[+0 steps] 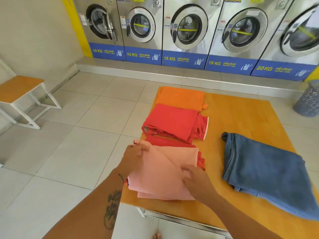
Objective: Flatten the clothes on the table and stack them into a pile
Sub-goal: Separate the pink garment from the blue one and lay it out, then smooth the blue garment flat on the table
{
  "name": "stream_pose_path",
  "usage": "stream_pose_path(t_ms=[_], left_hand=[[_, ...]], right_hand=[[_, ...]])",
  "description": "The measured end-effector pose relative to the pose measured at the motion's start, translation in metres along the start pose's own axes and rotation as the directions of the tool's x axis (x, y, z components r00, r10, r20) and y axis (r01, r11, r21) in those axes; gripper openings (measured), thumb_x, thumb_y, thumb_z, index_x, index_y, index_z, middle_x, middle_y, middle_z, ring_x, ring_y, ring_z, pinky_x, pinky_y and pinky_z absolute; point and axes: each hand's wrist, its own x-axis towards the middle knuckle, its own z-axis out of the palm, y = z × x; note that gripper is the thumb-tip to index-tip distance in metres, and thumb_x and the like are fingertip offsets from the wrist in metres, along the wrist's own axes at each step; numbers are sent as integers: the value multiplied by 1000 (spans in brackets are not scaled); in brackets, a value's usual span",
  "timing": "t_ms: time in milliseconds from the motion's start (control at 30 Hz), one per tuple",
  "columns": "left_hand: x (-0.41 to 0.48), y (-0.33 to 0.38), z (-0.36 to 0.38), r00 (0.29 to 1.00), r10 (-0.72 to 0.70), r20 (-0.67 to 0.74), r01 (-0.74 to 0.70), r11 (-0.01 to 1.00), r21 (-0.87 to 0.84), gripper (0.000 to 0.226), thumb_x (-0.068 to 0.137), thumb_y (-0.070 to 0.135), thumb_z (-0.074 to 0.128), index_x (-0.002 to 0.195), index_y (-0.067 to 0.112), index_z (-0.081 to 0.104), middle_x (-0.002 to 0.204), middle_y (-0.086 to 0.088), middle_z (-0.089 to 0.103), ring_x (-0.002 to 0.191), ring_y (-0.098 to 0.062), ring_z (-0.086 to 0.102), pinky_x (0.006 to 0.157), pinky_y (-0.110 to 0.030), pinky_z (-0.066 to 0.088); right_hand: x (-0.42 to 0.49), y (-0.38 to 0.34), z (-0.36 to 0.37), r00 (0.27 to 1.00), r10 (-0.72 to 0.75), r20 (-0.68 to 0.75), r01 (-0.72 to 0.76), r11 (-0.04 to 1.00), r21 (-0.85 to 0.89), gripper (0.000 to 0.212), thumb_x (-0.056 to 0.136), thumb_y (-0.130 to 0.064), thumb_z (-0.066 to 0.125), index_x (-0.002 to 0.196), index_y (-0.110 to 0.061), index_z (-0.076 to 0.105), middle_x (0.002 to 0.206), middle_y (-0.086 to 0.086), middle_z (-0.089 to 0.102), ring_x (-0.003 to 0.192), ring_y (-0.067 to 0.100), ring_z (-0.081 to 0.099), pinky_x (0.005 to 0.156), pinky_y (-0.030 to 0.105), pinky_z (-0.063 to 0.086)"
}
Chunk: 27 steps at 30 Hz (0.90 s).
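Observation:
A folded pink cloth [162, 175] lies at the near left of the wooden table [241, 118], on top of a red garment whose edges show [165, 141]. My left hand [133, 157] pinches the pink cloth's far left corner. My right hand [195, 180] presses on its right side with fingers curled into the fabric. Behind it lies a folded red garment [172, 123], and beyond that a folded orange one [181, 97]. Folded blue jeans [264, 169] lie at the right of the table.
A row of steel washing machines [186, 28] stands along the far wall on a raised step. A wooden bench [19, 87] with white legs stands at the left wall. A patterned grey basket [307, 100] stands at the right. The floor is tiled.

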Motion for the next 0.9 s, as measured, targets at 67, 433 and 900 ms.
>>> stream_pose_path(t_ms=[67,433,900], left_hand=[[-4,-7,5,1000,-24,13,24,999,-44,34,91,20,39,101,41,65,98,-10,54,81,-26,55,71,-33,46],[-15,-8,1,983,-50,-177,12,977,-213,44,88,-2,45,105,29,70,120,-3,40,96,-19,48,74,-14,35],[-25,155,93,869,456,-192,-467,884,-17,31,84,4,57,107,21,67,106,7,58,92,-8,55,83,-22,41]], right_hand=[[3,1,-4,999,24,35,-23,1000,-12,44,92,-14,59,135,-23,56,141,-3,55,129,18,48,100,21,32],[16,16,-28,987,80,137,-106,974,200,36,92,-5,55,119,-27,64,112,-8,56,98,16,59,76,32,55],[-5,98,-166,990,84,-114,-84,996,7,42,94,-18,58,132,-34,53,127,1,51,114,18,56,95,30,46]])
